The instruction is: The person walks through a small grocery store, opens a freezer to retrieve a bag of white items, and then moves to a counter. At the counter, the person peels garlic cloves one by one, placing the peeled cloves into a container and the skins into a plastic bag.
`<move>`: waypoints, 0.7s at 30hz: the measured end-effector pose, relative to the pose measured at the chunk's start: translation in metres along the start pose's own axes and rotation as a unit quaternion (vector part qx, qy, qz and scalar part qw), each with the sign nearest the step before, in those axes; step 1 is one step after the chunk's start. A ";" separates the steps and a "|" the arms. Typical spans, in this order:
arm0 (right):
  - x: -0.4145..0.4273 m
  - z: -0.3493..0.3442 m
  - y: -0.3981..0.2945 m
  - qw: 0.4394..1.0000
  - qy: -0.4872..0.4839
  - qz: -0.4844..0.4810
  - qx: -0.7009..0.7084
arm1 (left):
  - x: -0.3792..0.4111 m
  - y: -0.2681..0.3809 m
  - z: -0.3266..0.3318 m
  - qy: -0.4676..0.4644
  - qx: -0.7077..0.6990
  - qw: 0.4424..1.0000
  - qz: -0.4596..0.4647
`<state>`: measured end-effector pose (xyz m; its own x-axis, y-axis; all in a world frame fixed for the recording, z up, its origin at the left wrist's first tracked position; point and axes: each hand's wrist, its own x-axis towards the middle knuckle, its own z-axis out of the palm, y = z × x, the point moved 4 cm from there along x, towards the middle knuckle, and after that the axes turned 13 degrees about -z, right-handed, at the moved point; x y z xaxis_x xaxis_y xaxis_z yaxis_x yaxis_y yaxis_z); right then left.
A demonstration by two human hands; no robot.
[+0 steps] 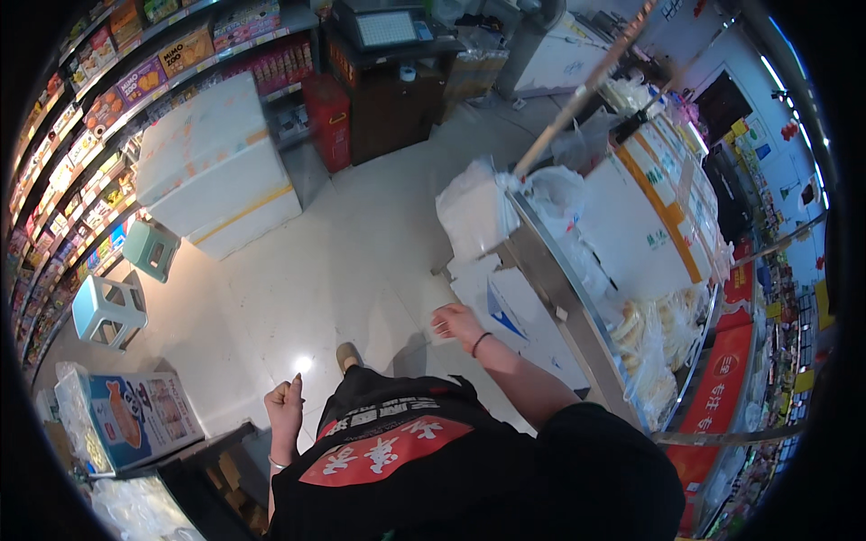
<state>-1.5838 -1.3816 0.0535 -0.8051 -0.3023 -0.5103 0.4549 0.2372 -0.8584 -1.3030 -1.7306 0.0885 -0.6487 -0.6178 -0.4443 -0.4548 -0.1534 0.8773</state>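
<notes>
Both of my hands hang in the air over the tiled floor (270,297). My left hand (285,404), a bangle on its wrist, is curled with the thumb up; nothing shows in it. My right hand (457,322), with a dark band at the wrist, has bent fingers and no object visible in it. It is nearest to a flat white cardboard piece with a blue mark (504,304), low beside the metal-edged stand (575,284). A black apron with a red printed panel (385,453) covers my front, and one shoe (348,354) shows below.
White foam boxes (216,169) stand by snack shelves at the left, near two plastic stools (108,311) (151,249). Ahead are a red bin (328,122) and a dark counter (389,108). Bags and a large foam box (636,223) load the right-hand stand.
</notes>
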 end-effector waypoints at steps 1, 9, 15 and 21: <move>0.014 -0.012 -0.024 0.999 0.029 -0.017 0.003 | 0.019 0.022 0.002 -0.006 0.006 1.000 -0.003; 0.075 -0.024 -0.074 0.994 0.088 -0.065 0.014 | 0.140 0.088 0.023 -0.075 0.081 0.994 -0.007; 0.087 -0.027 -0.056 0.997 0.067 -0.007 0.027 | 0.178 0.115 0.084 -0.147 0.110 0.983 -0.018; 0.107 -0.117 -0.215 0.933 0.203 -0.297 -0.027 | 0.183 0.139 0.149 -0.139 0.135 0.979 -0.060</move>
<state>-1.8129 -1.3567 0.1899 -0.9917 -0.0240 0.1261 -0.1284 0.1889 -0.9736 -1.5758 -1.7502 0.1027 -0.7049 -0.3682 -0.6063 -0.6580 0.0202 0.7528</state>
